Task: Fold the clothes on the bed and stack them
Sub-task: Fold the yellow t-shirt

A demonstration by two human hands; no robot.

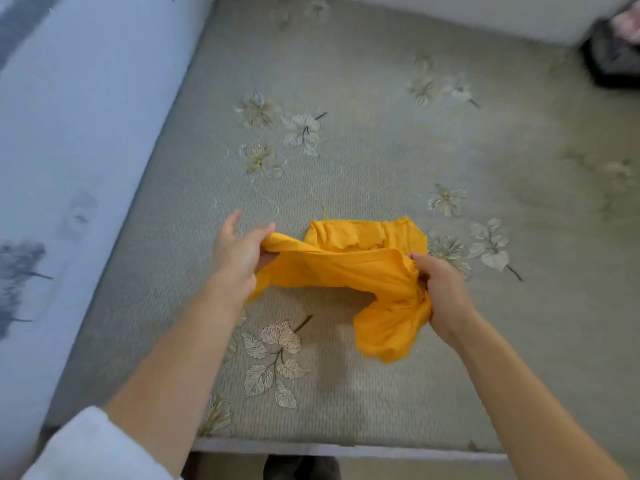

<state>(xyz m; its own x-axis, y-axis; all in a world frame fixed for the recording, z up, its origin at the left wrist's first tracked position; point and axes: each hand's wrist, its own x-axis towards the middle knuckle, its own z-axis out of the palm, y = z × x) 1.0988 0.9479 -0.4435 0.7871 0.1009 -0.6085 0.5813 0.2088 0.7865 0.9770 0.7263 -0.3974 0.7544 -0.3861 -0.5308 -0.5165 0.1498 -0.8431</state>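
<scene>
1. While the left hand pinches one edge of a crumpled orange-yellow cloth garment between thumb and fingers, the right hand has its fingers curled round the bunched opposite end.
2. Stretched between both hands at lower centre, the garment's far part rests on the grey-green flower-patterned bedcover.
3. No finished fold or stack shows; folding seems barely begun. A pale blue printed panel fills the frame's left.

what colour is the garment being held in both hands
Plain orange-yellow garment, no print visible; seen in the head view.
</scene>
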